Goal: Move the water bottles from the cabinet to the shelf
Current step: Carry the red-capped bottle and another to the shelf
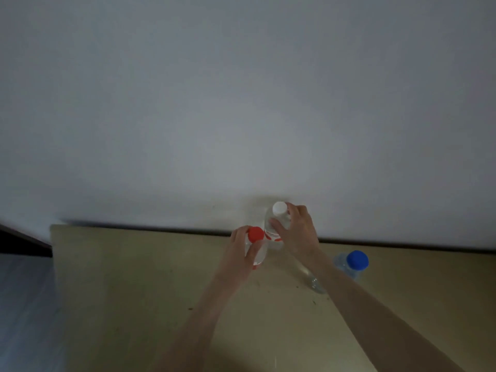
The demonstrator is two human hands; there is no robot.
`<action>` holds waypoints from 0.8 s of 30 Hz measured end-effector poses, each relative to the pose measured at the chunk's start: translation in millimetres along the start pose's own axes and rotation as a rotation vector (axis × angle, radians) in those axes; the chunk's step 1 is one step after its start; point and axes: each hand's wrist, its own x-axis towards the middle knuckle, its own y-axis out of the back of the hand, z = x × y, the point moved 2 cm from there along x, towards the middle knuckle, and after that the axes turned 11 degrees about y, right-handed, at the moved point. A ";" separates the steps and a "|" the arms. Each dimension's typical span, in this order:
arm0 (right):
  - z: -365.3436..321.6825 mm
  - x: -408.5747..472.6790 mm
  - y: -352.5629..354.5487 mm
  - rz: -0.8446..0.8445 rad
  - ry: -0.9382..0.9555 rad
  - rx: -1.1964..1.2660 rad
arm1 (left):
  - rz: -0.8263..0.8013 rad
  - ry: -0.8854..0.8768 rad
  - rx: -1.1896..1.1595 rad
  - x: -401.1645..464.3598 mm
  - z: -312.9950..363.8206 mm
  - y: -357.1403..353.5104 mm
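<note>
A pale wall [241, 103] rises behind a tan wooden shelf top [134, 291]. The right hand [298, 232] grips a white-capped water bottle [277, 224]; the left hand [241, 253] grips a red-capped water bottle [257, 245] just beside it. A blue-capped water bottle [354, 261] stands near, at right.

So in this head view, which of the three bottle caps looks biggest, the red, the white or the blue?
1. Round blue plastic cap, largest.
2. Round red plastic cap.
3. Round white plastic cap, smallest; it sits farthest from the camera, so true sizes stay unsure.
</note>
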 end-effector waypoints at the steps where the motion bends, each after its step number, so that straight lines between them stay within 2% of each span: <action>1: 0.7 1.3 -0.7 0.019 0.004 -0.004 | -0.011 0.007 -0.017 -1.1 -0.4 0.2; 9: -3.3 -23.6 -9.2 0.009 0.042 0.084 | -0.055 -0.056 -0.021 -9.9 -14.4 10.0; 12: -5.1 -46.5 -15.5 0.094 -0.024 0.156 | -0.053 -0.072 -0.061 -19.3 -22.0 19.6; 15: -10.0 -75.3 -14.4 0.173 -0.084 0.123 | -0.061 -0.090 -0.067 -25.1 -37.7 29.8; 19: -21.7 -135.8 -18.2 0.312 -0.130 0.131 | -0.209 -0.124 0.011 -37.7 -55.0 40.0; 24: -26.7 -220.1 -16.4 0.440 -0.286 0.207 | -0.382 -0.230 -0.023 -68.4 -40.5 37.6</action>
